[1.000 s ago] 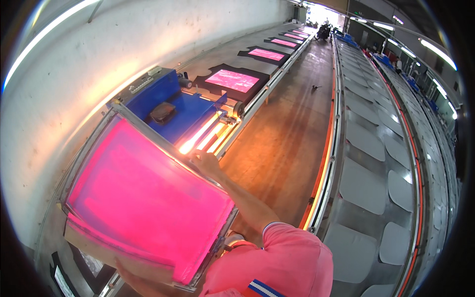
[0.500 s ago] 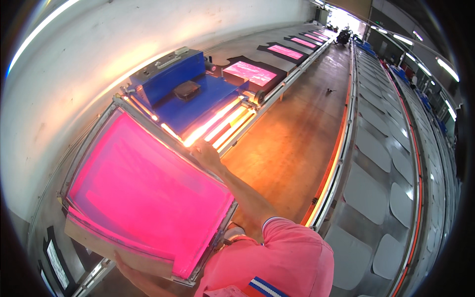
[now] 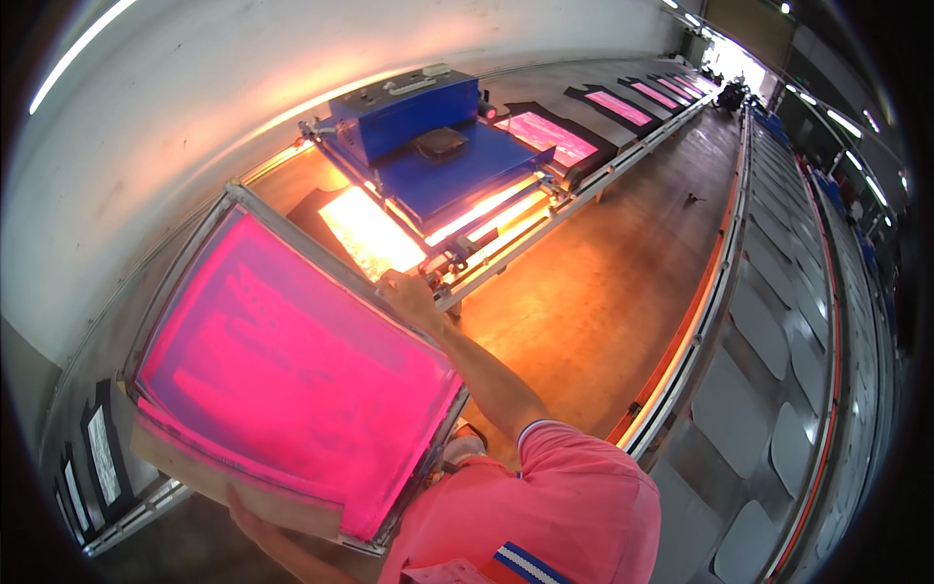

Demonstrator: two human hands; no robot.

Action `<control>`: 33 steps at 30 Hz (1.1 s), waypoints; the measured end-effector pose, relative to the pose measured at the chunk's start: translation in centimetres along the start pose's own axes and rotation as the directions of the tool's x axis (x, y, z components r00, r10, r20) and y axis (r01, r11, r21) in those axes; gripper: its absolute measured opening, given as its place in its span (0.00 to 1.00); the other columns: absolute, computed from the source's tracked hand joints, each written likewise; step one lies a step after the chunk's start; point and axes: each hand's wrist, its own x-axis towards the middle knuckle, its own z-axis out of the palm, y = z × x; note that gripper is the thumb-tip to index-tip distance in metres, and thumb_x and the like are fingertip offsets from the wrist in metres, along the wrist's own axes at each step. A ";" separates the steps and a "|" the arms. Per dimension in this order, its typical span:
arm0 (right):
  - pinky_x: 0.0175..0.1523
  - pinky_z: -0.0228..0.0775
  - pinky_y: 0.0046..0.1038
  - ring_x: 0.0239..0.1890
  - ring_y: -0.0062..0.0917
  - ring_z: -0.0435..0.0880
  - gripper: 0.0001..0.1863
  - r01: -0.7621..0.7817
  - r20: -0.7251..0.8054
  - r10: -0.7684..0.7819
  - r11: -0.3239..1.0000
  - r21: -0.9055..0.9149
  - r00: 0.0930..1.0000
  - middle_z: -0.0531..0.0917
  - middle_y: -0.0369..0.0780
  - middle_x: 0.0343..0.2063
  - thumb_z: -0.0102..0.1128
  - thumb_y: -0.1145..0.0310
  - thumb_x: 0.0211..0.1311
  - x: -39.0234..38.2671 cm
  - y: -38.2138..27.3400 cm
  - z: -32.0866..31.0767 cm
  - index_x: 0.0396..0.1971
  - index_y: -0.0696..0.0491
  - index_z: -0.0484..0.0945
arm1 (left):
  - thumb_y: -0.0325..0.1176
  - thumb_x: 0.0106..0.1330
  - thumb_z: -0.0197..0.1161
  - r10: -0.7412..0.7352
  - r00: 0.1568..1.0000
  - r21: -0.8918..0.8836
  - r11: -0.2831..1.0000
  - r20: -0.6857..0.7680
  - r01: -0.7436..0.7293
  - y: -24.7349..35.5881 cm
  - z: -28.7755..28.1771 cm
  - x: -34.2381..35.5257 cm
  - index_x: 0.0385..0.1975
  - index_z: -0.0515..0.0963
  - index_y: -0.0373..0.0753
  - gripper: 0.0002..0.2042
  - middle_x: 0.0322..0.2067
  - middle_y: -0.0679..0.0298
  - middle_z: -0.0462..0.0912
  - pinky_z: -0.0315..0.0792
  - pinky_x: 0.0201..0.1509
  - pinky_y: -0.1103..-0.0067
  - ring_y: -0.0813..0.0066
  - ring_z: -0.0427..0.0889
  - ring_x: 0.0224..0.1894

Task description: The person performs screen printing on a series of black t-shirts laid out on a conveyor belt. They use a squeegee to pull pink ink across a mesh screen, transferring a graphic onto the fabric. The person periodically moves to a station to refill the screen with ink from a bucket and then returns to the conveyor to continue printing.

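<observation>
Open aisle (image 3: 608,268), centre to upper right; blue machine (image 3: 418,190) blocks upper centre; wide pink screen (image 3: 292,375) bars lower left.

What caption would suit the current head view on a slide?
Left hand and right hand hold a pink screen near a blue machine and printed garments.

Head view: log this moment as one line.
right hand: holds pink screen by far edge; left hand: at near edge, partly hidden; blue machine: beyond screen
</observation>
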 end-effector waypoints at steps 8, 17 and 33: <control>0.41 0.76 0.39 0.35 0.42 0.86 0.19 0.051 0.051 -0.054 0.997 0.050 0.997 0.86 0.47 0.30 0.54 0.53 0.65 -0.3 -1.1 3.0 0.41 0.52 0.83 | 0.48 0.69 0.60 -0.099 0.987 -0.153 0.985 -0.123 0.080 1.6 -1.3 -2.4 0.62 0.65 0.26 0.32 0.56 0.54 0.75 0.72 0.58 0.69 0.62 0.78 0.55; 0.46 0.76 0.41 0.39 0.43 0.86 0.18 0.033 0.086 -0.034 0.999 0.019 0.996 0.87 0.45 0.34 0.54 0.52 0.63 -0.8 -2.5 5.6 0.41 0.49 0.82 | 0.51 0.68 0.61 -0.103 0.967 -0.064 0.994 -0.232 0.091 2.2 -3.8 -3.2 0.63 0.64 0.25 0.35 0.58 0.50 0.73 0.70 0.59 0.68 0.59 0.75 0.57; 0.47 0.77 0.40 0.40 0.41 0.87 0.18 0.022 0.070 -0.023 1.000 0.014 0.997 0.87 0.46 0.34 0.55 0.53 0.64 -0.9 -2.9 5.9 0.42 0.51 0.83 | 0.51 0.67 0.61 -0.090 0.982 -0.108 0.992 -0.166 0.073 2.1 -4.0 -1.1 0.63 0.64 0.25 0.35 0.57 0.50 0.74 0.72 0.58 0.68 0.59 0.77 0.55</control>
